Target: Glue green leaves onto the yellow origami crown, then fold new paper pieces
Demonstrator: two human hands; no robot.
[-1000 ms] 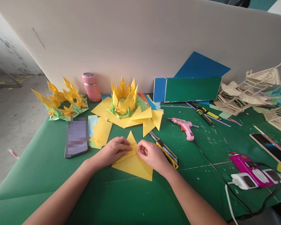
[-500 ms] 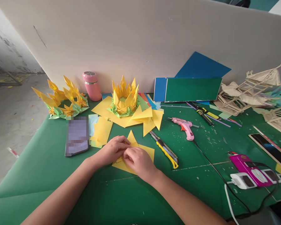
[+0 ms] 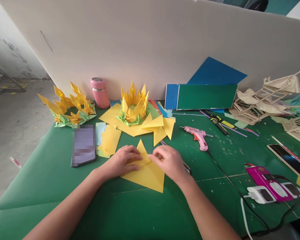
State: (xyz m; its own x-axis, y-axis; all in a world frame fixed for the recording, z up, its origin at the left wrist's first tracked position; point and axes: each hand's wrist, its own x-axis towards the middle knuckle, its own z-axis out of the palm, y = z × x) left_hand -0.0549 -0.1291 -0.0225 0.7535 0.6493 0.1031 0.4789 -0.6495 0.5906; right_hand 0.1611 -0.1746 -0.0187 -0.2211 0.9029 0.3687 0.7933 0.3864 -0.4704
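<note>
- Left hand (image 3: 122, 160): palm down, half open, fingers lightly curved; the fingertips press flat on the left part of the yellow sheet (image 3: 150, 181) without gripping it.
- Right hand (image 3: 172, 163): fingers curled, thumb and index fingertip nearly together at the sheet's right side; whether they pinch an edge cannot be told.
- Yellow sheet: smooth, matte paper, lying between and below both hands. A folded flap (image 3: 146, 162) with a crisp straight edge lies across it; one pointed corner projects beyond the fingertips.
- Utility knife (image 3: 187, 167): mostly hidden behind the right hand.
- Paper pieces (image 3: 111, 141): flat, yellow over pale blue and green, just beyond the left hand.
- Phone (image 3: 83, 143): rectangular with rounded corners, left of the paper pieces.
- Paper crown (image 3: 133, 108): beyond both hands, a ring of sharp yellow points above green folded leaves, standing on flat yellow paper.
- Second crown (image 3: 69, 108): similar in form, farther out beyond the left hand.
- Glue gun (image 3: 197, 136): pink casing, orange trigger, beyond and right of the right hand.
- Tabletop (image 3: 139, 216): smooth, green, beneath both hands; pale specks mark its right part.
</note>
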